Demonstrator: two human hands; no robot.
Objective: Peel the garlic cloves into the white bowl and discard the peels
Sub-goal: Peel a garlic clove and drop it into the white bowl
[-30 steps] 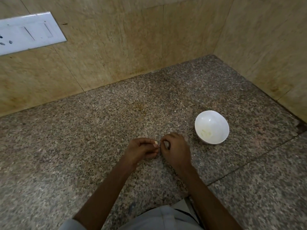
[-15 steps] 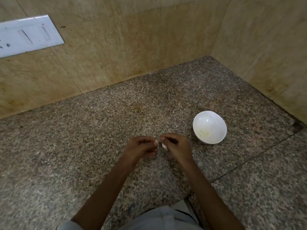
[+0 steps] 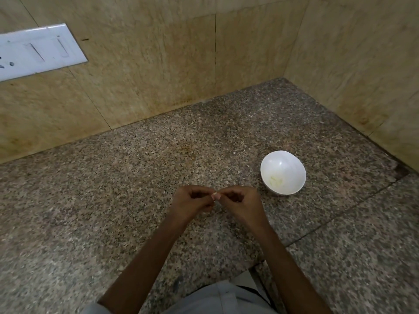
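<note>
As left hand (image 3: 192,200) touches right hand (image 3: 242,201), both pinch a clove (image 3: 214,196).

No text, label or number can be read.

The light is dim, warm and flat, casting only a faint soft shade on the counter (image 3: 113,200) under the left hand (image 3: 192,203) and right hand (image 3: 243,203). A small glint sits on the white bowl (image 3: 292,177). The garlic clove (image 3: 214,196) they pinch is a pale blur. The switch plate (image 3: 38,51) is smeared, and the wall lines bow toward the edges.
</note>
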